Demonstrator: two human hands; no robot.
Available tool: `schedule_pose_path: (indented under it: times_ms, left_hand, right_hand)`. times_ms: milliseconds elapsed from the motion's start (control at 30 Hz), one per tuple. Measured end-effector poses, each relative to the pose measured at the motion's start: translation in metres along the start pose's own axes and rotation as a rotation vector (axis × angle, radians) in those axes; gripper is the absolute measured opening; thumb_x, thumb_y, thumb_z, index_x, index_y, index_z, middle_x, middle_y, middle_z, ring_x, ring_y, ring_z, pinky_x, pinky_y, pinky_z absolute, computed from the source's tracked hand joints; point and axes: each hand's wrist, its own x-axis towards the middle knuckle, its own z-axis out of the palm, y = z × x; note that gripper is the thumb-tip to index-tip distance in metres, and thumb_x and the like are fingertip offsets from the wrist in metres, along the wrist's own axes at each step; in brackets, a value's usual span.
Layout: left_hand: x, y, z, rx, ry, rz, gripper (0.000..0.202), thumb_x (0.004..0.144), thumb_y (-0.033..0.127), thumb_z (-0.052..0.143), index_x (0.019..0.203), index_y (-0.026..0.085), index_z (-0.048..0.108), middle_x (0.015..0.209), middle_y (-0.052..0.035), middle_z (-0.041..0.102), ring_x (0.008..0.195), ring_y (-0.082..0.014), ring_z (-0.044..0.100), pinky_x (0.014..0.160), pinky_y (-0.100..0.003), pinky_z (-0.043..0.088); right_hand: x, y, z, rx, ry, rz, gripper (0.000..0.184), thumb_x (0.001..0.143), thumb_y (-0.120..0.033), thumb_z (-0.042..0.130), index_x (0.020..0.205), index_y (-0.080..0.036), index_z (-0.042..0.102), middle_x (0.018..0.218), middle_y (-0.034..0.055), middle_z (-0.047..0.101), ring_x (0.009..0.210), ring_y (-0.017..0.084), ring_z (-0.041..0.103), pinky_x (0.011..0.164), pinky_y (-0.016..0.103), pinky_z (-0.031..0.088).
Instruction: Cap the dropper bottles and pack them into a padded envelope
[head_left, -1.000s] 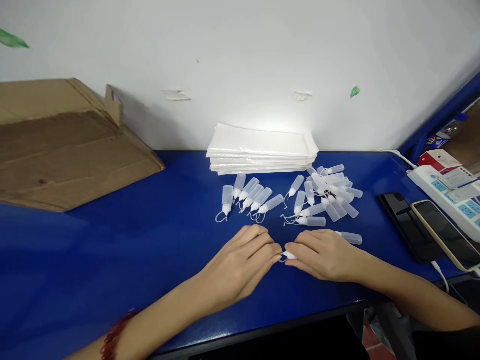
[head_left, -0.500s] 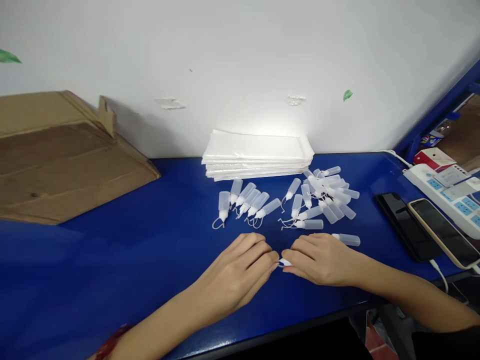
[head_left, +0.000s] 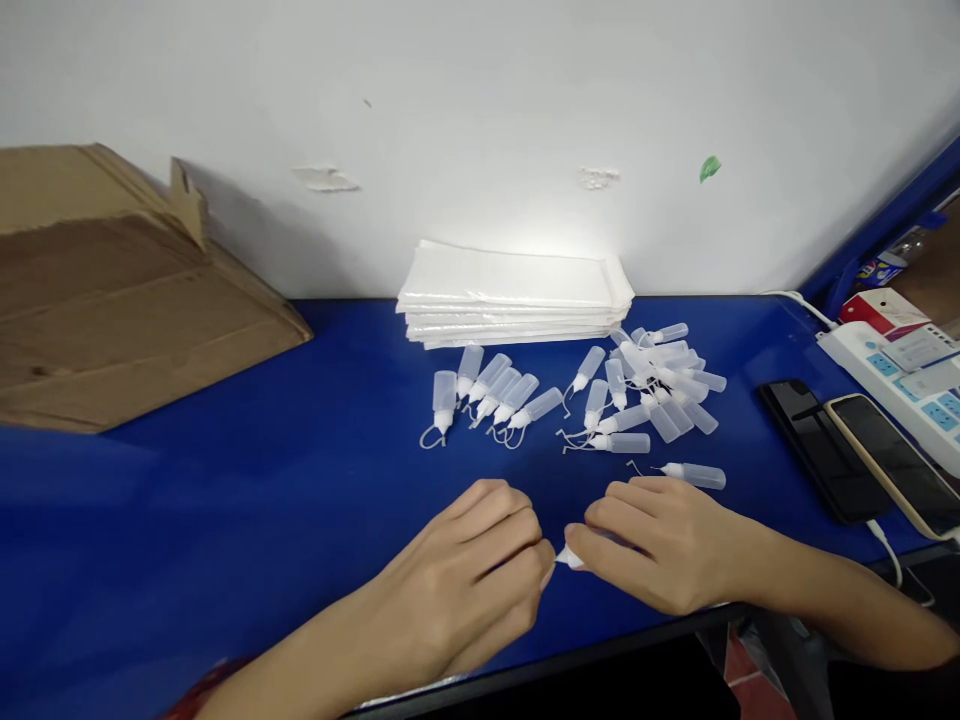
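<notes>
1. While the right hand (head_left: 660, 545) grasps a small dropper bottle (head_left: 573, 558), only its white cap end shows past the thumb; the fingers hide the body.
2. Opposite it, the left hand (head_left: 472, 580) has its fingertips drawn together at the bottle's narrow tip; whether that grip pinches the tip or merely touches it, I cannot tell.
3. So the bottle sits between the two hands, near the front of the blue tabletop (head_left: 360, 480). The step in hand looks like fingerwork at the tip; as I judge it, the next move calls for a firm right grip and fine control from the left.
4. Just beyond the right hand lies a single bottle (head_left: 696, 475), its tip pointing left.
5. Farther off, a slanted row of bottles (head_left: 498, 392) lies on the left, a looser heap (head_left: 679, 385) on the right, with two phones (head_left: 811, 450) beside it.
6. Farthest back, white packets (head_left: 514, 285) are stacked near the wall (head_left: 480, 120).
</notes>
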Motion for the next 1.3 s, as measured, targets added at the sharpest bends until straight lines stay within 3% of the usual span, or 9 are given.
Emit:
schedule_pose_path:
  times_ms: [233, 400, 567, 833, 1100, 1167, 1233, 1300]
  left_hand:
    - [-0.002, -0.005, 0.002, -0.001, 0.002, -0.031, 0.016, 0.090, 0.005, 0.045, 0.083, 0.017, 0.054, 0.070, -0.0018, 0.056, 0.070, -0.0164, 0.044, 0.067, -0.033, 0.039]
    - [0.003, -0.009, 0.001, 0.007, -0.052, -0.073, 0.010, 0.092, 0.014, 0.049, 0.086, 0.016, 0.056, 0.072, -0.0032, 0.058, 0.073, -0.0182, 0.049, 0.066, -0.032, 0.040]
    - [0.005, -0.008, 0.002, 0.011, -0.077, -0.037, 0.019, 0.092, 0.005, 0.043, 0.082, 0.014, 0.057, 0.071, -0.0040, 0.058, 0.070, -0.0179, 0.049, 0.066, -0.032, 0.040]
    - [0.006, -0.012, 0.000, -0.034, -0.054, -0.062, 0.019, 0.092, 0.007, 0.044, 0.086, 0.016, 0.060, 0.069, -0.0020, 0.059, 0.069, -0.0166, 0.050, 0.065, -0.031, 0.041]
    - [0.005, -0.014, 0.000, -0.038, -0.034, -0.067, 0.018, 0.092, 0.007, 0.045, 0.090, 0.016, 0.061, 0.070, -0.0023, 0.060, 0.070, -0.0166, 0.052, 0.066, -0.032, 0.042]
    - [0.003, -0.021, -0.002, 0.033, 0.001, -0.069, 0.016, 0.093, 0.008, 0.046, 0.091, 0.016, 0.060, 0.072, -0.0028, 0.062, 0.073, -0.0170, 0.053, 0.067, -0.033, 0.043]
    - [0.002, -0.030, -0.005, 0.168, 0.108, -0.101, 0.012, 0.092, 0.010, 0.049, 0.091, 0.017, 0.059, 0.074, -0.0031, 0.063, 0.073, -0.0177, 0.054, 0.067, -0.034, 0.044]
    - [-0.001, -0.038, -0.007, 0.337, 0.277, -0.160, 0.010, 0.090, 0.010, 0.053, 0.091, 0.019, 0.058, 0.075, -0.0033, 0.063, 0.074, -0.0185, 0.055, 0.067, -0.036, 0.045]
  right_hand:
    - [-0.002, 0.004, 0.002, -0.010, -0.026, 0.025, 0.022, 0.096, -0.009, 0.042, 0.088, -0.012, 0.063, 0.068, 0.0005, 0.059, 0.059, 0.012, 0.051, 0.049, 0.025, 0.039]
    - [-0.002, 0.004, 0.008, -0.092, -0.024, -0.005, 0.019, 0.095, -0.009, 0.044, 0.089, -0.011, 0.061, 0.067, 0.0005, 0.057, 0.058, 0.013, 0.051, 0.049, 0.026, 0.037]
    - [-0.002, 0.002, 0.013, -0.155, -0.013, -0.017, 0.021, 0.094, -0.006, 0.041, 0.091, -0.009, 0.061, 0.066, 0.0007, 0.057, 0.057, 0.013, 0.051, 0.049, 0.027, 0.035]
    - [-0.004, 0.007, 0.015, -0.106, -0.143, 0.044, 0.020, 0.096, -0.009, 0.042, 0.084, -0.013, 0.058, 0.070, 0.0004, 0.058, 0.060, 0.014, 0.052, 0.054, 0.027, 0.037]
    - [-0.008, 0.013, 0.017, -0.077, -0.153, 0.042, 0.021, 0.101, -0.023, 0.041, 0.093, -0.013, 0.058, 0.073, 0.0003, 0.059, 0.064, 0.014, 0.054, 0.058, 0.027, 0.040]
    - [-0.010, 0.022, 0.016, -0.077, -0.146, 0.081, 0.028, 0.102, -0.033, 0.040, 0.100, -0.012, 0.058, 0.079, 0.0028, 0.061, 0.071, 0.016, 0.057, 0.061, 0.027, 0.043]
    - [-0.014, 0.036, 0.013, -0.128, -0.142, 0.163, 0.033, 0.101, -0.038, 0.041, 0.108, -0.010, 0.058, 0.088, 0.0074, 0.063, 0.079, 0.018, 0.058, 0.064, 0.029, 0.045]
    - [-0.019, 0.051, 0.010, -0.223, -0.145, 0.217, 0.024, 0.101, -0.024, 0.040, 0.105, -0.011, 0.059, 0.088, 0.0087, 0.063, 0.079, 0.019, 0.057, 0.062, 0.029, 0.044]
